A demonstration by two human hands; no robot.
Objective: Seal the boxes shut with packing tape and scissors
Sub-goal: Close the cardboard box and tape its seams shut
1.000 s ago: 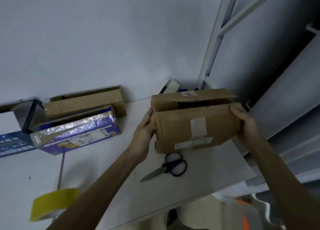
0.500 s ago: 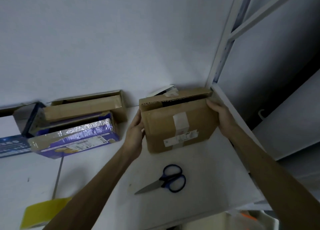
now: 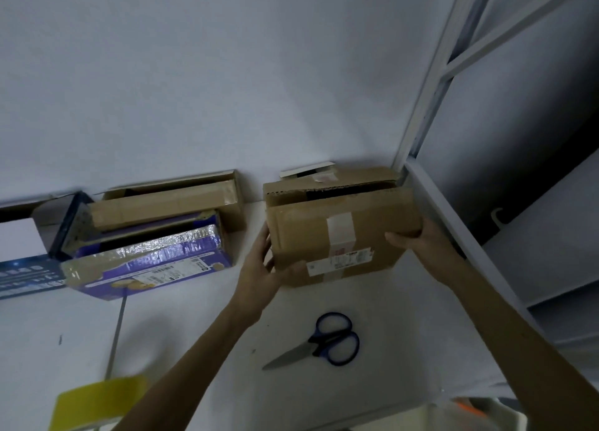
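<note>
The left hand (image 3: 259, 268) and right hand (image 3: 418, 242) are gripping the box (image 3: 340, 233) at nine and three o'clock; scissors (image 3: 324, 341) are lying at six.

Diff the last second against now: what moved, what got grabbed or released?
The cardboard box went back from just above the scissors toward the wall and the corner by the rack post. The left grip and right grip carried it, holding its two ends throughout. Nothing taken or let go. Scissors, yellow tape roll and purple box lie where they were.
</note>
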